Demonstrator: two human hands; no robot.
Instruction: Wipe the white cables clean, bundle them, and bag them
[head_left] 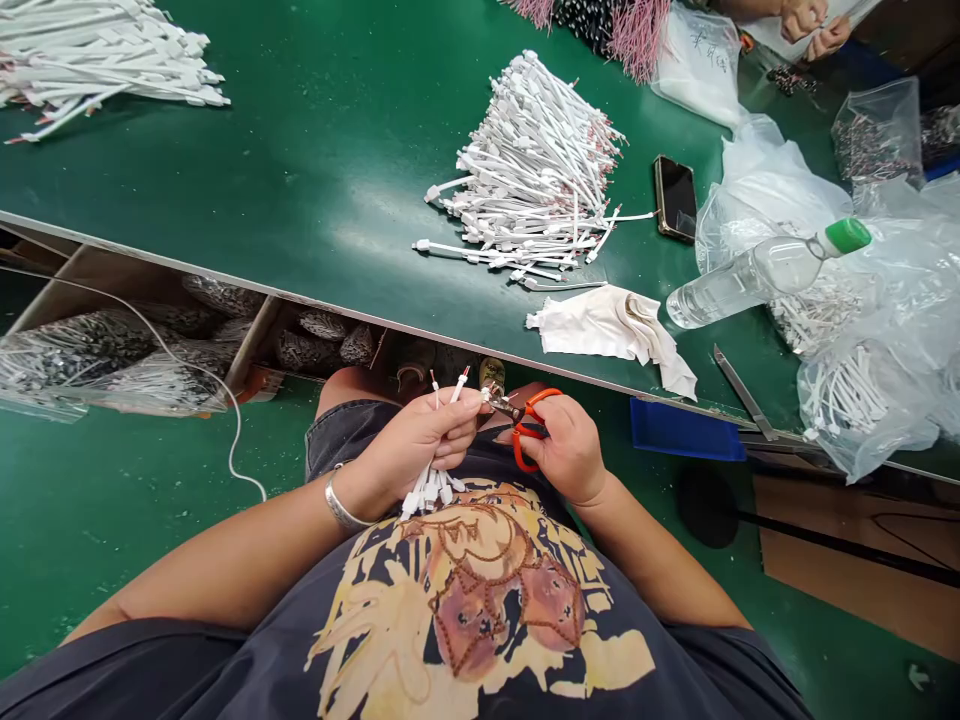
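A: OK, head view. What'd you have in each hand?

Me: My L hand (439, 430) gripped a small bunch of white cables (431, 490), connectors dangling below the fist, a couple of reddish wire tips poking up past my fingers. My R hand (566, 445) was closed round the red-orange handles of the scissors (542, 396). Blades apart or together? Couldn't tell, too small & partly hidden.

A: Where was that, rel. to the tabletop (322, 190)?

Me: Over my lap, just off its near edge. The big cable pile (525, 170) lay ahead on the tabletop, w/ a crumpled cloth (611, 335) between it & the edge, and a phone (676, 198) to the R.

A: What could've gone wrong?

Me: No. 1, IMO: a cut fingertip, b/c the scissors' working end sat right by my L thumb. No. 2: a nick in the wrong wire, b/c the bunch was so crowded. No. 3: a cable dropped to the floor (90, 520), if my L grip loosened.

A: Anything else?

Me: Yep, a slim metal tool (742, 392), type unclear, w/ one end at the tabletop edge. A bump from my R arm prob. could've sent it down.
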